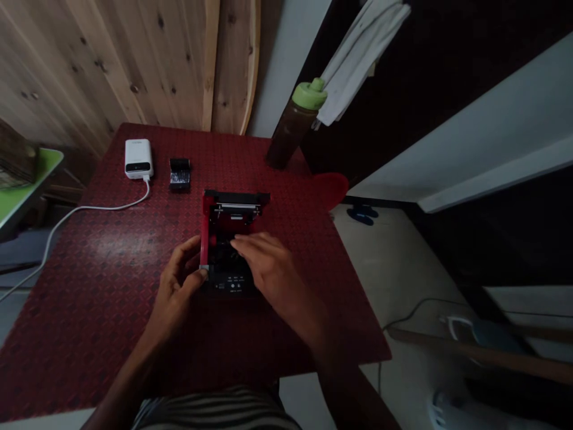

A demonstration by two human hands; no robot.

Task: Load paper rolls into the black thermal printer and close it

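Note:
A small red and black label printer (235, 286) rests on the table with its lid (237, 200) raised and its inner bay exposed. My left hand (179, 278) grips the printer's left side, thumb on the grey front corner. Over the right half of the bay, my right hand (268, 263) has its fingers drawn together and their tips inside the bay. What those fingertips hold, if anything, is hidden in the dark. Behind and to the left lies a small black ribbon piece with two rolls (179, 174).
The red patterned table (120, 251) carries a white power bank (138, 158) with a white cable (98, 207) at the back left. A brown bottle with a green cap (293, 128) stands at the back right edge. A wooden wall (134, 60) rises behind.

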